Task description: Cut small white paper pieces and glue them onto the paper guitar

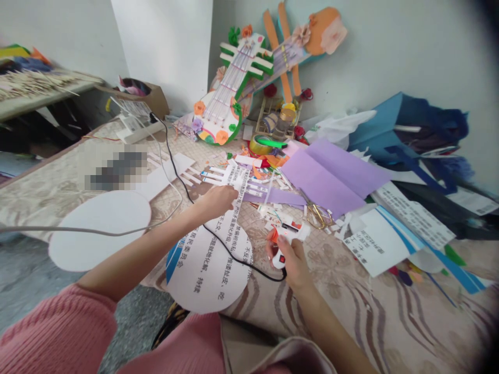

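My right hand (294, 259) grips a white hot glue gun (290, 231) with an orange trigger. A black cord (226, 244) runs from its handle across the table. My left hand (220, 201) is closed over the neck of a lute-shaped board cut-out (212, 265) printed with text; whatever its fingers pinch is hidden. Short white strips (255, 189) stick out sideways from that neck. Left of my forearm lies a second, plain white lute-shaped cut-out (101, 228), also with strips at its head.
Decorated lute models (222, 111) lean on the wall. Purple sheets (331, 179), gold-handled scissors (318, 215), tape rolls (262, 144) and paper scraps lie beyond my hands. A power strip (140, 129) stands at the back left, its grey cable (117, 231) crossing over the plain cut-out. Blue bags (378, 124) are at right.
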The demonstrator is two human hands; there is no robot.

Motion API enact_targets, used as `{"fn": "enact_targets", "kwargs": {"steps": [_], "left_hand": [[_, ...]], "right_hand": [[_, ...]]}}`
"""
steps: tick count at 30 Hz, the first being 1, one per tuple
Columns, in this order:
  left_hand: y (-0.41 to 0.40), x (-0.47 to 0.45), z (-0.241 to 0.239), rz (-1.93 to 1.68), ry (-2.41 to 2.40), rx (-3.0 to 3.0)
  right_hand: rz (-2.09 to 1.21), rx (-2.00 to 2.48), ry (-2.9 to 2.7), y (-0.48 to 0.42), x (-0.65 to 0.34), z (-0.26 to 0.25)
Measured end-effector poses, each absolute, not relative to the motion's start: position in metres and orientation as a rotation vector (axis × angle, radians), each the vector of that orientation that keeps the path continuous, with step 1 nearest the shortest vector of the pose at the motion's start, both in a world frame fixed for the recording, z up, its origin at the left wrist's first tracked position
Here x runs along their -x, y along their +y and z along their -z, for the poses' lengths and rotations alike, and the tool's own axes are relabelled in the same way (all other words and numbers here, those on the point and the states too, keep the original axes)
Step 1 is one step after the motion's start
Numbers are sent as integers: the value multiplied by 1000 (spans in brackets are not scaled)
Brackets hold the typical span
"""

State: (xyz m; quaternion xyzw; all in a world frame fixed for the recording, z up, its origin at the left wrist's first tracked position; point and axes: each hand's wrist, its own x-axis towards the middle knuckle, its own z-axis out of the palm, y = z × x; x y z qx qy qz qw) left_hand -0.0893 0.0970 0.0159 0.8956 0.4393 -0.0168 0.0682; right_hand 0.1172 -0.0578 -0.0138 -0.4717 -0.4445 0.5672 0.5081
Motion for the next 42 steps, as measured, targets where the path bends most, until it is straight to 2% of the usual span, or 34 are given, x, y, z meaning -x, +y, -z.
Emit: {"fn": "enact_targets", "kwargs": {"steps": [42], "left_hand": [[102,88,-12,-68,1230,-2542]], "right_hand": [[-1393,1156,-971,-56,-115,9]]}}
